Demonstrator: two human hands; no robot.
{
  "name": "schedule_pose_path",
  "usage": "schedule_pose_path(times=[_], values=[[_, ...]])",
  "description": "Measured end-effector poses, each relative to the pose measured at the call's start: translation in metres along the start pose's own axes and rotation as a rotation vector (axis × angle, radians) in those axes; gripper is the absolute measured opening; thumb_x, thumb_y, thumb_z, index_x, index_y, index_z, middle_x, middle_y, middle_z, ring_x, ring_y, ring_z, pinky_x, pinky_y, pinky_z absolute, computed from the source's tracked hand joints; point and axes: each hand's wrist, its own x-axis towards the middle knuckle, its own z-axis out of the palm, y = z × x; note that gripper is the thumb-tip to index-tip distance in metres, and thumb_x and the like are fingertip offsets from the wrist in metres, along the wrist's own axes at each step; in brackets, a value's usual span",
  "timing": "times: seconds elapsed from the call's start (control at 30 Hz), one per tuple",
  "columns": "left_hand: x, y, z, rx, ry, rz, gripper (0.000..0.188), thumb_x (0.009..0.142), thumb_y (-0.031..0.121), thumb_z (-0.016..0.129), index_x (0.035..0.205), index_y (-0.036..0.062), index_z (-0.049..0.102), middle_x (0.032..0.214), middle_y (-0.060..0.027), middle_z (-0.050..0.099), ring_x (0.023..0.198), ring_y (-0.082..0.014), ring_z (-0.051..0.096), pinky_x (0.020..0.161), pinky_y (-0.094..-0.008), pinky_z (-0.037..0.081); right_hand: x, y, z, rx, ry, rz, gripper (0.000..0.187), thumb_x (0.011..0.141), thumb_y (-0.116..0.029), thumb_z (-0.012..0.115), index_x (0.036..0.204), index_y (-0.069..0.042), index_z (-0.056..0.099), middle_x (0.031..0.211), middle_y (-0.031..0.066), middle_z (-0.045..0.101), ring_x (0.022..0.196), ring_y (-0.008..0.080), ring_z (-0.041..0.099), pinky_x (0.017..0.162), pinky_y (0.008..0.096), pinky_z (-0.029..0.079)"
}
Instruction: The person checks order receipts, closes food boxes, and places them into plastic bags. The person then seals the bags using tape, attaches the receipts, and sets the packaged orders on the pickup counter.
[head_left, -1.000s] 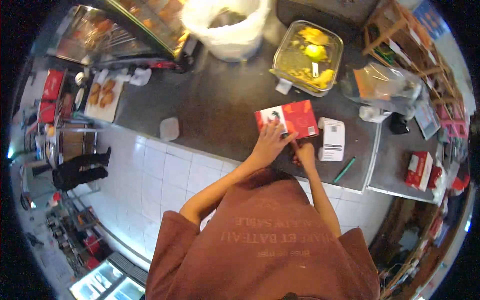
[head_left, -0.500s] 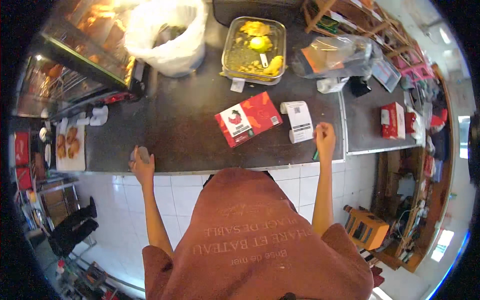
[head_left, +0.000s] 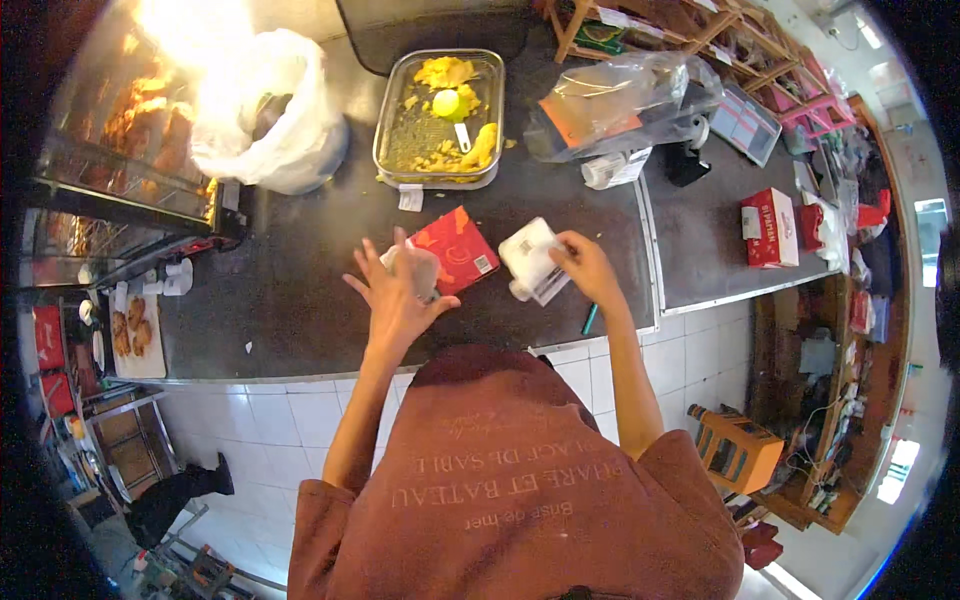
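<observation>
My left hand (head_left: 395,290), fingers spread and thumb stretched out, is over the left side of a red and white cardboard box (head_left: 458,250). A pale grey-white patch shows by its fingers; whether it is the box's face or a separate thing, I cannot tell. To the right, my right hand (head_left: 585,268) pinches the right edge of a curled white printed paper slip (head_left: 530,255). The slip is tilted, its printed side partly turned away. Near my right wrist a thin green stick-like thing (head_left: 590,318) lies close to the counter's front edge.
On the dark counter (head_left: 300,330), a clear tray (head_left: 400,165) of yellow food stands behind the box. A white-bagged bucket (head_left: 300,165) is beside a lit glass case at far left. A plastic bag (head_left: 640,110) lies at back right; a red box (head_left: 770,228) stands farther right.
My left hand has come from the counter's front left to the box. My right hand has moved left onto the paper slip, whose right side has lifted. The view has shifted right.
</observation>
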Motion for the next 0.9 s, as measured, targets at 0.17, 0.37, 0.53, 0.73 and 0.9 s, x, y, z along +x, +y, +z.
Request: schedule_pose_path(times=[0.17, 0.37, 0.53, 0.73, 0.9], values=[[0.009, 0.072, -0.029, -0.532, 0.008, 0.719, 0.055, 0.07, 0.017, 0.059, 0.119, 0.0033, 0.036, 0.122, -0.0158, 0.037, 0.117, -0.0286, 0.03, 0.101, -0.0458, 0.011, -0.007, -0.065, -0.021, 0.023, -0.428, -0.089, 0.02, 0.072, -0.016, 0.061, 0.079, 0.001, 0.056, 0.066, 0.0044, 0.054, 0.064, 0.0081, 0.048, 0.058, 0.0255, 0.04], [0.014, 0.093, -0.018, -0.651, -0.289, 0.62, 0.013, 0.078, 0.013, 0.052, 0.082, 0.0012, 0.051, 0.081, -0.0119, 0.054, 0.079, -0.0235, 0.053, 0.074, -0.035, 0.04, 0.003, -0.069, -0.043, -0.119, -0.389, -0.294, 0.015, 0.071, -0.01, 0.06, 0.078, 0.002, 0.055, 0.066, 0.0094, 0.054, 0.061, 0.0164, 0.052, 0.055, 0.0273, 0.04], [0.006, 0.1, -0.017, -0.973, -0.304, 0.248, 0.014, 0.083, 0.014, 0.048, 0.08, 0.0002, 0.049, 0.067, -0.007, 0.051, 0.064, -0.0102, 0.05, 0.056, -0.0245, 0.038, -0.004, -0.072, -0.044, -0.107, -0.295, -0.454, 0.008, 0.073, -0.008, 0.057, 0.077, 0.0, 0.055, 0.068, 0.0083, 0.054, 0.06, 0.0197, 0.052, 0.054, 0.0271, 0.04], [0.01, -0.006, -0.032, -0.688, 0.573, 0.024, 0.021, 0.085, 0.018, 0.044, 0.074, 0.0017, 0.051, 0.063, -0.0047, 0.048, 0.058, -0.0112, 0.044, 0.052, -0.0265, 0.037, 0.018, -0.064, -0.061, 0.098, 0.175, -0.15, 0.007, 0.082, -0.01, 0.049, 0.085, -0.004, 0.048, 0.069, 0.0072, 0.052, 0.061, 0.0162, 0.052, 0.054, 0.0272, 0.042], [0.012, -0.103, -0.04, -0.435, 0.51, -0.227, 0.03, 0.086, 0.028, 0.042, 0.077, 0.0019, 0.051, 0.064, -0.0126, 0.054, 0.053, -0.0217, 0.052, 0.049, -0.0327, 0.038, 0.045, -0.005, -0.003, 0.136, -0.15, -0.103, 0.019, 0.085, -0.019, 0.047, 0.095, -0.004, 0.041, 0.079, 0.0025, 0.049, 0.07, 0.0063, 0.044, 0.059, 0.0239, 0.039]])
